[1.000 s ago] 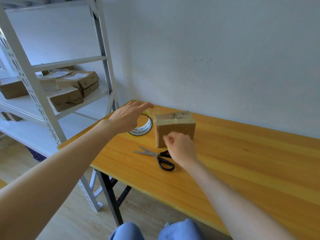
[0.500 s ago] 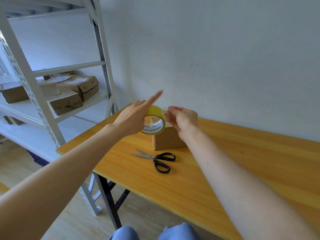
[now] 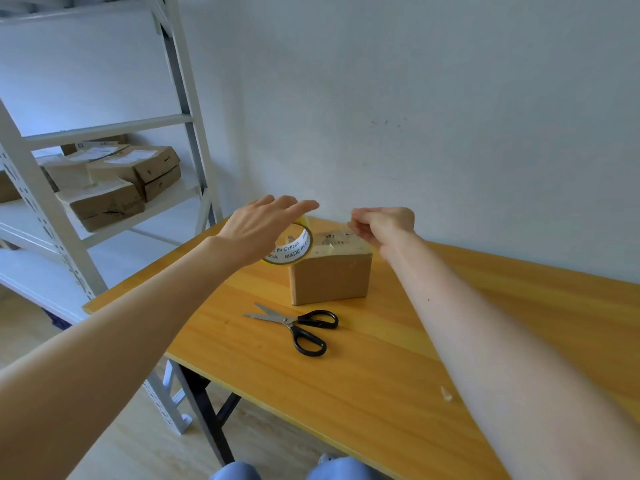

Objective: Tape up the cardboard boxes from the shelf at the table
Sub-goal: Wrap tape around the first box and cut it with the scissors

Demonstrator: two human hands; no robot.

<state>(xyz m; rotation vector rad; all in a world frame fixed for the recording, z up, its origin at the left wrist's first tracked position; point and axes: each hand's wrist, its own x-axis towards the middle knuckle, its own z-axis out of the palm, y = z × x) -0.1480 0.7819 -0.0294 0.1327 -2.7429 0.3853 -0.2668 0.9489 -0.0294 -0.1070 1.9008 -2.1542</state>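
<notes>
A small brown cardboard box (image 3: 330,280) stands near the far left corner of the wooden table (image 3: 398,358). My left hand (image 3: 263,230) holds a roll of yellowish clear tape (image 3: 294,249) just left of the box top, the roll hanging off my fingers. My right hand (image 3: 382,225) hovers over the box's right top edge with fingers curled, pinching the tape's free end; the strip itself is barely visible across the box top.
Black-handled scissors (image 3: 299,325) lie on the table in front of the box. A grey metal shelf (image 3: 114,209) at the left carries several more cardboard boxes (image 3: 117,181). A white wall runs behind the table. A small scrap (image 3: 446,393) lies near the front.
My left hand has lifted the tape roll off the table to the box top. My right hand met the roll, then drew away to the right over the box.
</notes>
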